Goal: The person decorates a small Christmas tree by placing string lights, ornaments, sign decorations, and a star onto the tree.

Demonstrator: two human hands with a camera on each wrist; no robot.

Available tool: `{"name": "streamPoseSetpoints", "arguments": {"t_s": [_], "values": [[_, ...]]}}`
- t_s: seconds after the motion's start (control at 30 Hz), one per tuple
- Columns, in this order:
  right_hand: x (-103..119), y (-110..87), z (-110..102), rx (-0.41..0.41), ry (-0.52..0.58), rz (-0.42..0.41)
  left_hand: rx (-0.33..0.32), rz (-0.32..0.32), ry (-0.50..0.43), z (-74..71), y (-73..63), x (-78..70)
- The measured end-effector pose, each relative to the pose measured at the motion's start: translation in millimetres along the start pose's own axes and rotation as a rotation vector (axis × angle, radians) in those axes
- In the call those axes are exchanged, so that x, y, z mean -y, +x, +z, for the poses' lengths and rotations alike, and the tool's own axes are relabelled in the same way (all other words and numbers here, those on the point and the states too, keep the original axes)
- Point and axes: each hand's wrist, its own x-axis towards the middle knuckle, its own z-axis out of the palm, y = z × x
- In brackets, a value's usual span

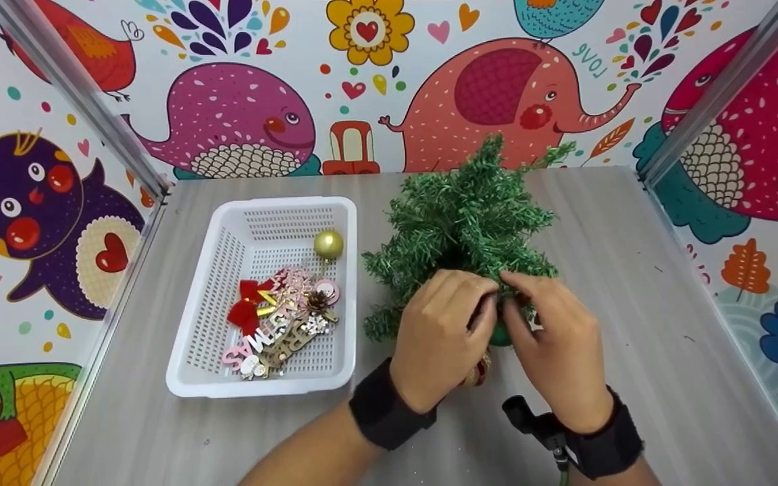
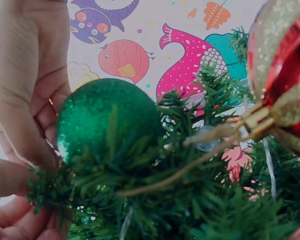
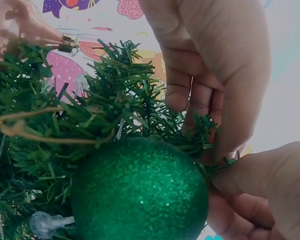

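A small artificial Christmas tree [image 1: 470,209] lies or leans on the table. My left hand [image 1: 439,331] and my right hand [image 1: 558,344] meet at its near side, and the fingertips of both pinch the tip of one branch [image 3: 205,132]. A glittery green ball ornament [image 3: 140,190] hangs at that branch, close to the fingers; in the head view it is mostly hidden. Beside it in the left wrist view is a red and gold striped ornament [image 2: 285,75] on a tan cord [image 2: 175,172]. A shiny rose-gold ornament [image 3: 20,25] shows in the right wrist view.
Left of the tree stands a white plastic basket [image 1: 190,337]. In it are a gold ball [image 1: 328,244], red bows [image 1: 244,314], a pinecone [image 1: 318,300] and wooden letter decorations [image 1: 288,344]. Clear string-light bulbs [image 3: 45,225] sit among the branches. Printed panels enclose the table.
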Motion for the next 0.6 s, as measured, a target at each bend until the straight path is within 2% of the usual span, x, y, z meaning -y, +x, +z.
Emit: {"name": "streamPoseSetpoints", "arguments": {"t_s": [0.2, 0.27, 0.37, 0.47, 0.53, 0.6], "values": [[-2, -2.7, -5, -0.004, 0.041, -0.003, -0.035, 0.014, -0.007, -8.3, -1.4, 1.3], [-7, -5.0, -6, -0.057, 0.078, -0.001, -0.073, 0.028, -0.021, -12.5, -5.8, 5.0], [-25, -10.2, -9, -0.196, 0.143, 0.061, -0.152, 0.035, -0.082, -17.5, -16.3, 16.1], [-53, -20.6, -10, -0.318, 0.216, 0.243, -0.225, -0.024, -0.164, -20.7, -32.9, 31.2], [-76, -31.3, -8, -0.345, 0.271, 0.423, -0.249, -0.114, -0.215, -22.3, -48.1, 39.8], [-100, -44.7, -3, -0.336, 0.330, 0.615, -0.254, -0.222, -0.264, -22.3, -65.9, 44.8]]}}
